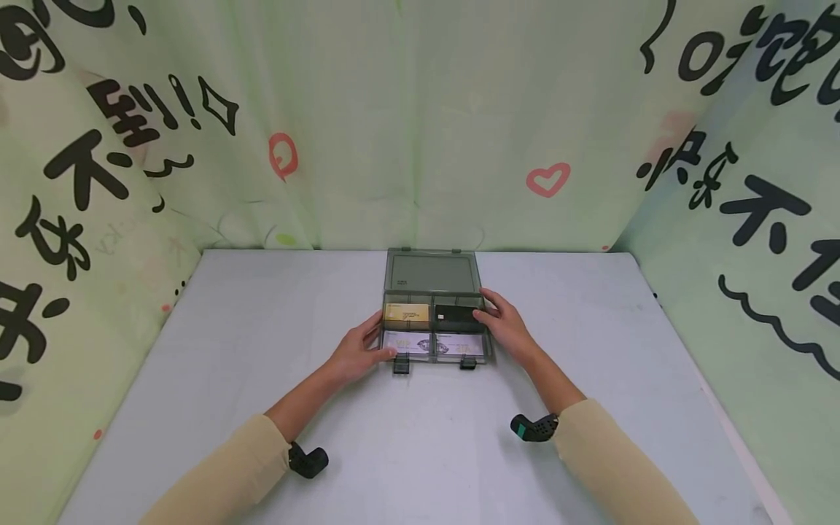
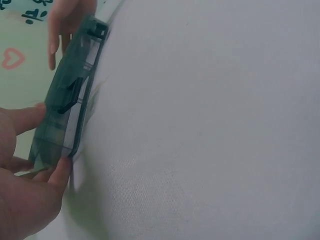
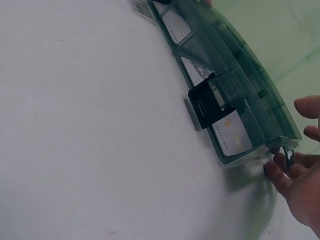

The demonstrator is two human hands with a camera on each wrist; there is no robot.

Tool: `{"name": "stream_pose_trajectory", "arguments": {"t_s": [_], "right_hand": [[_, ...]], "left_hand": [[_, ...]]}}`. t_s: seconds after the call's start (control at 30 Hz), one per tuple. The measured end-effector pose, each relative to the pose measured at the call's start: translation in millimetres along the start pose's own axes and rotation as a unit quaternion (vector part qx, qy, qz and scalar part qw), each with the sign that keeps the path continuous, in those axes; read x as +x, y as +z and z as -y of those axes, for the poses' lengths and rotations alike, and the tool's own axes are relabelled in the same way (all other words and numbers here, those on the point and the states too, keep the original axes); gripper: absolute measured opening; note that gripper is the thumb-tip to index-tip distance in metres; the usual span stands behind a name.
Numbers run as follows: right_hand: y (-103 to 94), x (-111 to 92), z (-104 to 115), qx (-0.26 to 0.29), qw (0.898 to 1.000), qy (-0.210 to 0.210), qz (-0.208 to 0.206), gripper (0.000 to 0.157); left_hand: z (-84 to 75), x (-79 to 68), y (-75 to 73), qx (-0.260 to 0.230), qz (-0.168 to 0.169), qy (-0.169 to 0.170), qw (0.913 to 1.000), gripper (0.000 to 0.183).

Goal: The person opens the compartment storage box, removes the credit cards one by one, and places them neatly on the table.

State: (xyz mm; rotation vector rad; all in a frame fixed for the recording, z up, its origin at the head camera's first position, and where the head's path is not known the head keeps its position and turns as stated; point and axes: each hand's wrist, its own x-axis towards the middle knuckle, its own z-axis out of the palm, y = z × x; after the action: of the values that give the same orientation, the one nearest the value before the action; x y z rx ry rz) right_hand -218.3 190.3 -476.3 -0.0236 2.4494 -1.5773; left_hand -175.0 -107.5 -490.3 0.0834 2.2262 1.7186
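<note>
A translucent grey-green plastic storage case (image 1: 433, 273) has its lid folded back, away from the person. Its compartments hold a yellow card (image 1: 407, 312), a black card (image 1: 456, 314) and two pale printed cards (image 1: 459, 344). The left hand (image 1: 357, 351) grips the case's left side, thumb at the front corner; in the left wrist view its fingers reach around the end of the case (image 2: 60, 115). At the right side, the right hand (image 1: 508, 327) holds the rim, thumb over the edge beside the black card. Its fingertips touch the case's end (image 3: 235, 110) low down in the right wrist view.
Two dark latches (image 1: 401, 364) hang from the front edge of the case. It lies toward the back of a white table (image 1: 433, 445). Pale green curtains (image 1: 413, 131) with black writing and red drawings surround the table's back and sides.
</note>
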Motion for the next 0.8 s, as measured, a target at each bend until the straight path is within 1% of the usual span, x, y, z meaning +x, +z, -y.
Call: {"name": "stream_pose_trajectory", "arguments": {"t_s": [0.13, 0.23, 0.37, 0.6, 0.8], "right_hand": [[0.9, -3, -1, -0.031, 0.999, -0.007, -0.011, 0.053], [1.9, -5, -3, -0.071, 0.997, -0.012, -0.014, 0.046], [3.6, -5, -3, -0.110, 0.993, -0.029, -0.013, 0.040], [5.7, -1, -1, -0.157, 0.986, -0.045, -0.017, 0.036], [8.0, 5, 1, -0.200, 0.979, -0.039, -0.014, 0.037]], "left_hand": [[-2.8, -1.9, -0.8, -0.004, 0.002, -0.001, 1.0000, 0.087], [-3.1, -3.5, -1.7, -0.002, 0.008, 0.010, 0.9999, 0.088], [-2.1, -4.0, -3.1, 0.005, 0.013, 0.024, 0.9996, 0.091], [-0.6, -0.5, -3.8, -0.010, 0.022, 0.000, 0.9997, 0.094], [-1.1, 0.2, -4.2, -0.009, 0.021, -0.002, 0.9997, 0.095]]}}
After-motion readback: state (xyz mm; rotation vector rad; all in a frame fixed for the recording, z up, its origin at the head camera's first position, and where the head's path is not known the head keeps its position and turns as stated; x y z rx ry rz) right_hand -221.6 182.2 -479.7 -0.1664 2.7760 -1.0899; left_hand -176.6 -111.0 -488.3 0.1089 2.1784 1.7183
